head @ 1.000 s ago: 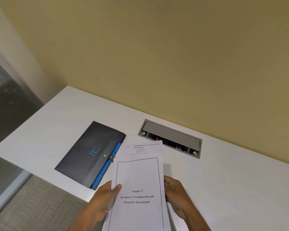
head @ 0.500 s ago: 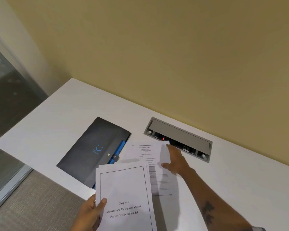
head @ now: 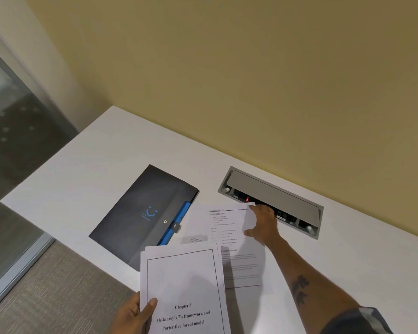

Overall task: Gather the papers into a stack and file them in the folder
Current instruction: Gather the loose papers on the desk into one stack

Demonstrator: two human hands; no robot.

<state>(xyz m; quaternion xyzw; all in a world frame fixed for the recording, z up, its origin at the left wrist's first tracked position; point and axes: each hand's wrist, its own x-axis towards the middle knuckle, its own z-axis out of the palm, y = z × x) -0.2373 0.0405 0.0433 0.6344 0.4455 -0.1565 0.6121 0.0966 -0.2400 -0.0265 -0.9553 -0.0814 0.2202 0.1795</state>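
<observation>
My left hand (head: 133, 315) grips a stack of white papers (head: 184, 285) by its lower left edge, thumb on the top sheet, which reads "Chapter 3". The stack is held above the table's front edge. A loose printed sheet (head: 227, 237) lies flat on the white table (head: 82, 179) just beyond the stack. My right hand (head: 263, 225) reaches out to that sheet's far right corner, fingers at its edge and thumb on the paper. A dark grey folder (head: 140, 218) with a blue inner edge and a snap button lies shut to the left of the sheet.
A grey cable box (head: 270, 196) with a raised lid and a red light is set into the table behind the loose sheet, close to the yellow wall. At the left the table ends over grey carpet beside a glass partition (head: 7, 165).
My right hand let go of the stack and reached forward to the loose sheet's far corner. My left hand drew the stack left and nearer, uncovering the sheet.
</observation>
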